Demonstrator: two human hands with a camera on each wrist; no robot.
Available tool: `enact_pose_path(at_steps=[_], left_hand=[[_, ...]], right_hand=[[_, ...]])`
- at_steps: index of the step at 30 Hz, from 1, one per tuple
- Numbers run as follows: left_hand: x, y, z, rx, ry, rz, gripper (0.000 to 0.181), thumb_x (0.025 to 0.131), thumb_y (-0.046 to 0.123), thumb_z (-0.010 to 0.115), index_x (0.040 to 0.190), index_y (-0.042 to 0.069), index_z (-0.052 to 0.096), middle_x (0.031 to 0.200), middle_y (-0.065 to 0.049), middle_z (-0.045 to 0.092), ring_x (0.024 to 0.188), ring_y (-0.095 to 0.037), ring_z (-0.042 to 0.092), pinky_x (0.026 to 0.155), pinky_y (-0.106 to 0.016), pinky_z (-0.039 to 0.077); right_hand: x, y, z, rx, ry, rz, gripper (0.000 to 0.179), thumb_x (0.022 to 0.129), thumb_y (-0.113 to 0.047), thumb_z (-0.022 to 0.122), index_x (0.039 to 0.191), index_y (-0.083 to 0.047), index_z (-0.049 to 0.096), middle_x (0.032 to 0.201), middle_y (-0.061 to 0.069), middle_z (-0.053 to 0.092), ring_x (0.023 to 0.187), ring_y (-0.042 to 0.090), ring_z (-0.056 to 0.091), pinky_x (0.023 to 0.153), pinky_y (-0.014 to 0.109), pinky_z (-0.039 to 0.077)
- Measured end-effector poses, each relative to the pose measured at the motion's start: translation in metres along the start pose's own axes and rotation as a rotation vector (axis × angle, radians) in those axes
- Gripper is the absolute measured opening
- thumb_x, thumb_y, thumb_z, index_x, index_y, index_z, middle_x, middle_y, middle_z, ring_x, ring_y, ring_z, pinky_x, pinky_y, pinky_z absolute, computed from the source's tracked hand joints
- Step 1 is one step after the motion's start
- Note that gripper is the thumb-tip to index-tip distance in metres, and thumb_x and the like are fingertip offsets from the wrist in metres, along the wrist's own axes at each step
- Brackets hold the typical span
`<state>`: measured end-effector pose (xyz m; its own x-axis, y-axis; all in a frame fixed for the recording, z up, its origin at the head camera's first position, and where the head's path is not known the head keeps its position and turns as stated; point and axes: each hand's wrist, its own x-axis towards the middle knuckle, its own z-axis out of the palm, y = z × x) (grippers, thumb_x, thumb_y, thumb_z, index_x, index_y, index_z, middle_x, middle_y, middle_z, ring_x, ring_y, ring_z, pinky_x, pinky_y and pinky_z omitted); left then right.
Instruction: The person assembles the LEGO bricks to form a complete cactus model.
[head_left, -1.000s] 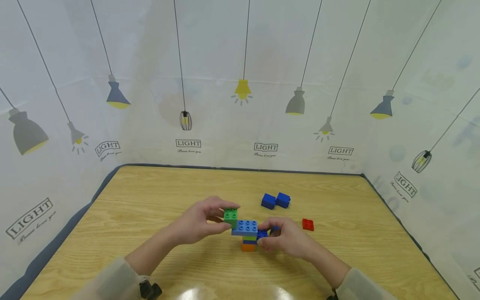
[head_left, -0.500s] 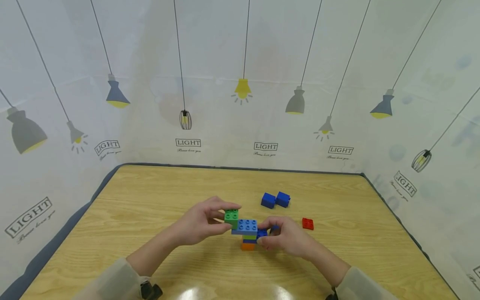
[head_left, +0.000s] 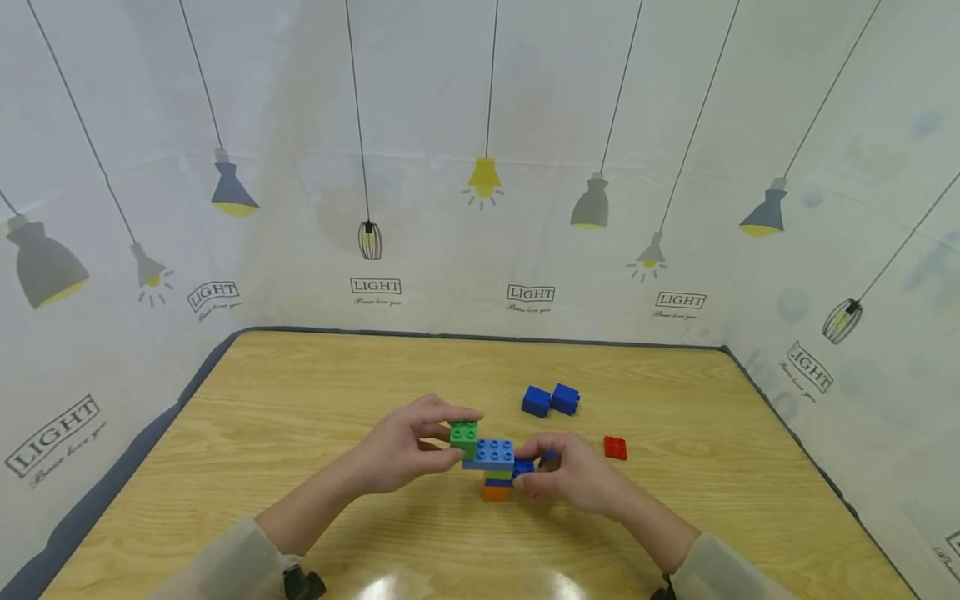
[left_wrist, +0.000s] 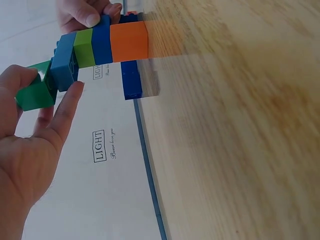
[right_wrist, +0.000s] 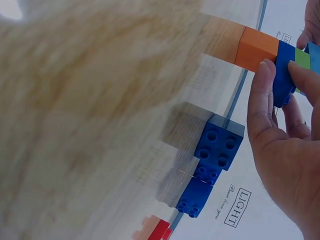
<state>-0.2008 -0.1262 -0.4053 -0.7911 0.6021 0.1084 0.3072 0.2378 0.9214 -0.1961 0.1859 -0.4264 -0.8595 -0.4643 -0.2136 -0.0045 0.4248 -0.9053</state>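
Observation:
In the head view a stack of toy building bricks stands on the table: an orange brick (head_left: pixel 495 493) at the bottom, then a dark blue brick (head_left: pixel 522 472), a lime green one (left_wrist: pixel 84 48) and a light blue brick (head_left: pixel 493 453). At the left end of the light blue brick sits a green brick (head_left: pixel 464 437), which my left hand (head_left: pixel 412 443) pinches between thumb and fingers. One left finger reaches under the light blue brick in the left wrist view. My right hand (head_left: pixel 573 475) pinches the dark blue brick's right end, partly hiding it.
Two blue bricks (head_left: pixel 536 401) lie close together behind the stack. A thin red brick (head_left: pixel 616 447) is to the right of my right hand. Another blue brick (right_wrist: pixel 220 142) stands just beyond that hand. A printed cloth (head_left: pixel 450 250) encloses the wooden table (head_left: pixel 337 367).
My left hand and the green brick have shifted very slightly right over the light blue brick. The right hand keeps its hold on the dark blue brick.

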Motion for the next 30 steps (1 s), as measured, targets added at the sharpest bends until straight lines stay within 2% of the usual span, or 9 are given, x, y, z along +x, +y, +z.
enact_pose_path(at_steps=[7,15,23,30], left_hand=[[0.0002,-0.0011,0.0031,-0.004,0.019,-0.030,0.049,0.104,0.019,0.077,0.152,0.022,0.067,0.133,-0.012,0.059,0.130,-0.040,0.070,0.097,-0.032,0.067],[0.0010,-0.0023,0.0072,-0.051,0.032,-0.009,0.049,0.103,0.013,0.077,0.151,0.018,0.067,0.154,-0.016,0.061,0.128,-0.038,0.072,0.091,-0.028,0.067],[0.0034,-0.0024,0.0060,-0.029,0.046,-0.014,0.049,0.103,0.014,0.077,0.151,0.019,0.067,0.153,-0.013,0.062,0.126,-0.034,0.071,0.090,-0.026,0.065],[0.0086,-0.0052,0.0026,-0.010,0.055,0.000,0.048,0.104,0.015,0.076,0.151,0.017,0.066,0.152,-0.018,0.061,0.125,-0.032,0.072,0.087,-0.026,0.065]], right_hand=[[0.0006,0.0006,0.0002,0.003,-0.003,0.005,0.030,0.097,-0.017,0.085,0.123,-0.006,0.076,0.112,0.010,0.075,0.085,0.020,0.071,0.076,0.031,0.068],[0.0005,0.0004,0.0006,-0.001,0.000,0.000,0.031,0.098,-0.016,0.085,0.125,-0.005,0.076,0.112,0.010,0.075,0.085,0.019,0.071,0.076,0.031,0.068],[0.0029,0.0004,0.0002,-0.057,0.012,-0.019,0.032,0.099,-0.020,0.084,0.127,-0.007,0.075,0.110,0.010,0.076,0.084,0.020,0.070,0.073,0.028,0.065],[0.0081,-0.0006,-0.0013,-0.105,0.051,-0.033,0.032,0.098,-0.022,0.084,0.126,-0.010,0.076,0.125,0.013,0.072,0.085,0.019,0.073,0.076,0.029,0.067]])
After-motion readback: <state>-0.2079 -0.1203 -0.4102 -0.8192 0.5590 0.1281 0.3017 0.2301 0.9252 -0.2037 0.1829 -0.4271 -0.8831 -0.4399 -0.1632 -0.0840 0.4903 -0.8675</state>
